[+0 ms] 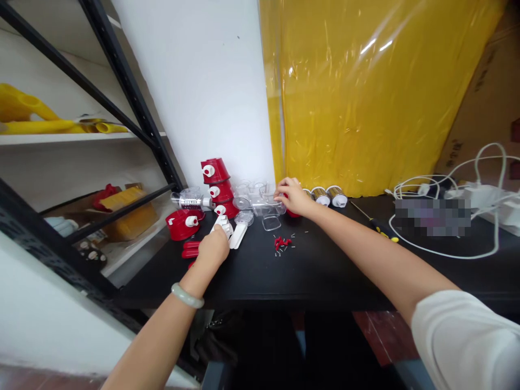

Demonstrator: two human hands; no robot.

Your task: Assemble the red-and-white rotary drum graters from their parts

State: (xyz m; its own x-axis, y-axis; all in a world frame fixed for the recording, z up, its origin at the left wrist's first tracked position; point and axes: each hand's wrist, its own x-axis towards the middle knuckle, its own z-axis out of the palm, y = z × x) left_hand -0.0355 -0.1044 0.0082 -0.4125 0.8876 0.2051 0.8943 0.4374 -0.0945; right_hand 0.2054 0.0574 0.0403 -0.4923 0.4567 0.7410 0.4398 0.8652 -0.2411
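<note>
On the left of the black table, my left hand (214,248) closes its fingers round a white plastic part (222,223); its far end shows past the fingers. A long white plastic piece (239,235) lies just right of it. Further back, my right hand (296,197) bends its fingers down at a clear plastic container (266,205), one of several grouped there. The fingertips appear pinched on its edge. Behind my left hand rises a stack of red housings (221,187) with white knobs. Another red housing (182,225) sits left of the stack.
Small red pieces and screws (283,244) lie mid-table. White-capped cylinders (336,196) stand near the yellow sheeting (365,108). To the right are a screwdriver (377,225) and white cables (442,254). Black shelving (138,103) borders the left.
</note>
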